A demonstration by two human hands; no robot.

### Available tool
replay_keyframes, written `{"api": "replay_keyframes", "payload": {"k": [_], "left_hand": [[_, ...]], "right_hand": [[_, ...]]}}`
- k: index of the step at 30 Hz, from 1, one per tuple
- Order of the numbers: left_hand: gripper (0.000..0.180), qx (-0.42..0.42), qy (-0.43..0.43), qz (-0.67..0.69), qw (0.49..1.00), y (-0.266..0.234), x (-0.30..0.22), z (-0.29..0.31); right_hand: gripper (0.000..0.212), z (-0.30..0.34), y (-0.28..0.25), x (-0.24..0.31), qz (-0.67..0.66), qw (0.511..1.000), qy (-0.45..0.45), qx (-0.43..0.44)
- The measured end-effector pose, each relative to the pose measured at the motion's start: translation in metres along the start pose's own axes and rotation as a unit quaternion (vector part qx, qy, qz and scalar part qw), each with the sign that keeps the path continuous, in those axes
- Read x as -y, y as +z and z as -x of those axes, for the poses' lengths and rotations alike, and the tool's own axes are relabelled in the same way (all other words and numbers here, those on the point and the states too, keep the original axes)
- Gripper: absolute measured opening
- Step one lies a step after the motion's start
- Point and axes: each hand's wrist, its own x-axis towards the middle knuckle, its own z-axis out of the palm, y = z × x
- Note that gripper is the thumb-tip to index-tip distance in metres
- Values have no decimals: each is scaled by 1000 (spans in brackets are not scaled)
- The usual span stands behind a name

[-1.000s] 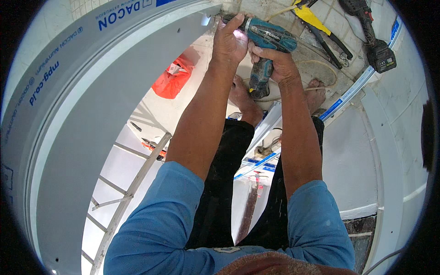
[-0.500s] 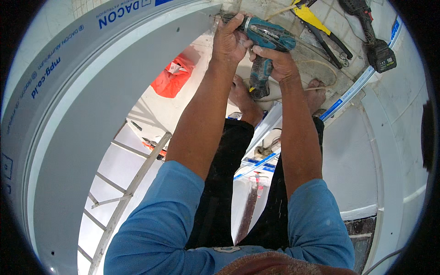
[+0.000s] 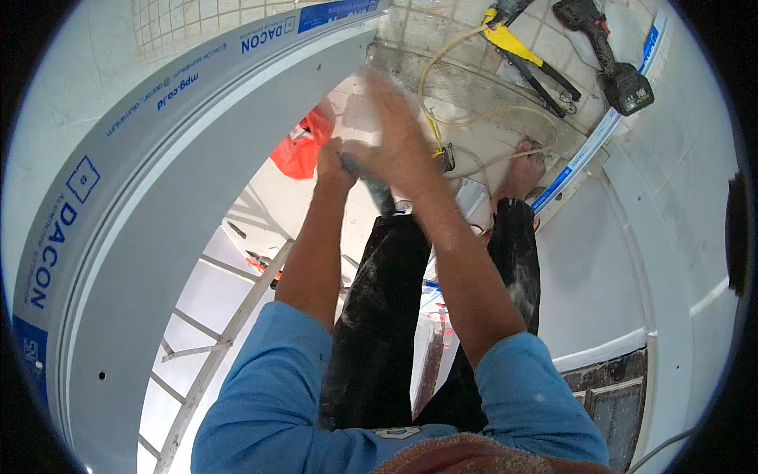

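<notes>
My left hand (image 3: 335, 163) is closed around a teal cordless drill (image 3: 377, 192), held low above my left knee. Most of the drill is hidden behind my hands and wrist. Crossing over it, my right hand (image 3: 387, 134) is smeared by motion, so its fingers cannot be read. A long grey aluminium profile (image 3: 126, 261) curves down the left side, with a dark hole near its lower end and another small one near the top. The upper end of this profile lies beyond my right hand, apart from it.
A red plastic bag (image 3: 296, 154) lies past my left hand. At the upper right are a yellow-and-black long-handled tool (image 3: 517, 51), a black cordless power tool (image 3: 604, 59) and a pale cord (image 3: 474, 122). A wooden ladder (image 3: 201, 375) stands below left. A blue-and-white strip (image 3: 580, 162) runs along the right.
The drill has come away from the profile's upper end, down and left toward my knee. My left hand lowered with it; my right hand swung left across it. My view shifted slightly.
</notes>
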Motion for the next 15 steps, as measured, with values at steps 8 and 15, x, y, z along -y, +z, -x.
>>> {"api": "replay_keyframes", "payload": {"k": [8,15], "left_hand": [[36,-42,24,-155,987,-59,-22,12],[41,-37,54,-327,943,-55,-25,8]], "right_hand": [[90,-40,34,81,87,965,-221,-107],[76,-36,20,77,54,971,-221,-77]]}}
